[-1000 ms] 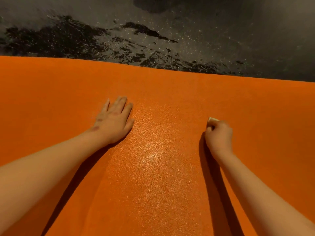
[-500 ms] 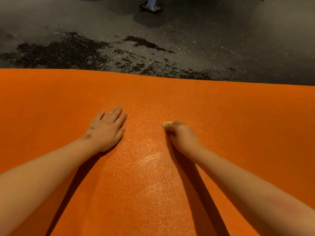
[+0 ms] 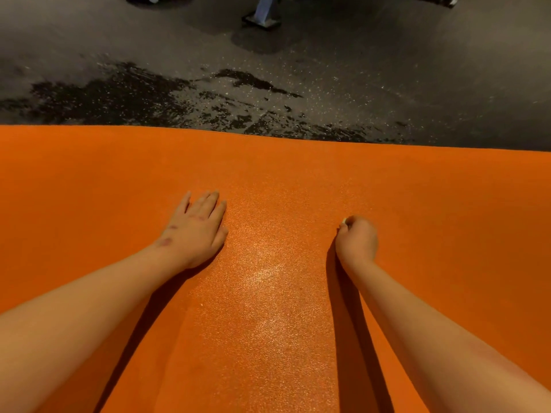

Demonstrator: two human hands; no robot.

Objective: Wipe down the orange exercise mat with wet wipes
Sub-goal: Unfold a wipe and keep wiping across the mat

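The orange exercise mat (image 3: pixel 447 210) fills the lower two thirds of the head view, with a shiny damp strip down its middle. My left hand (image 3: pixel 195 229) lies flat on the mat, fingers straight and together, left of the damp strip. To the right of the strip, my right hand (image 3: pixel 356 241) presses down with its fingers curled round a small pale wet wipe (image 3: pixel 343 221). Only a corner of the wipe shows at the fingertips; the rest is hidden under the hand.
Beyond the mat's far edge lies dark speckled floor (image 3: pixel 447 84) with wet black patches (image 3: pixel 125 96). At the top of the view, a metal foot of some equipment (image 3: pixel 262 19) stands on the floor.
My right hand swept the wipe left toward the middle of the mat, then back to the right. My left hand stayed flat in place. The camera tilted up, showing more floor.
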